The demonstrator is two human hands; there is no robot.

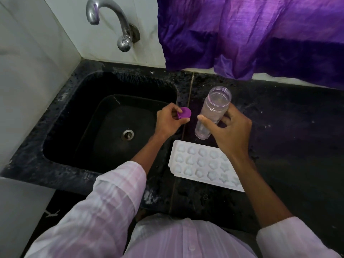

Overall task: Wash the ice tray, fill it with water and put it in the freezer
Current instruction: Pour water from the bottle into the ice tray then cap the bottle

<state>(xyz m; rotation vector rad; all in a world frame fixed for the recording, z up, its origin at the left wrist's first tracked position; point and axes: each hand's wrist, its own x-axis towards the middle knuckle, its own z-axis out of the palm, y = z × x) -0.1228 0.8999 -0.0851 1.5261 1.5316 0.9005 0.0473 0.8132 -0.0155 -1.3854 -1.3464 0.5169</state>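
Stood at a dark stone counter (279, 112), with the black sink (104, 127) taken as the landmark. Held a small purple cap (184, 113) in the left hand (168, 121), fingers pinched closed on it, just over the sink's right rim. Gripped a clear bottle (213, 112) in the right hand (229, 130), thumb and fingers wrapped around its lower half, to the right of the sink above the counter; mouth open, tilted slightly away from the sink, some water visible inside. Left the white ice tray (202, 166) lying flat on the counter, right of the sink's near corner and below the bottle, its shaped cells facing up, partly covered by the right forearm. Saw a metal tap (109, 21) on the wall behind the sink, and a purple curtain (251, 34) hanging behind the counter, right of the tap.
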